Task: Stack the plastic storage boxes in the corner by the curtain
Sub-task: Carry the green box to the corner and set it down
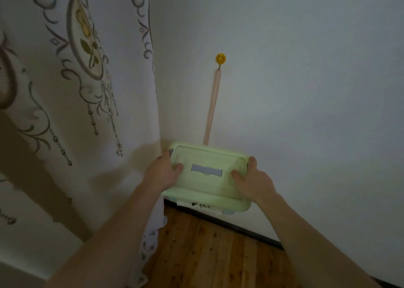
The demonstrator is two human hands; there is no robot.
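A pale green plastic storage box [207, 178] with a grey label on its lid sits in the corner between the curtain [72, 104] and the white wall. My left hand [162, 173] grips its left end, thumb on the lid. At the box's right end my right hand [253, 181] grips the same way. A white label with black writing [202, 205] shows on the front below the lid. Whatever is under the box is hidden by it.
A yellow smiley hook [220, 58] on the wall holds a pink strap [211, 110] that hangs down behind the box. Wooden floorboards [209, 250] run along a dark skirting board [247, 231]. The curtain's hem reaches the floor at the left.
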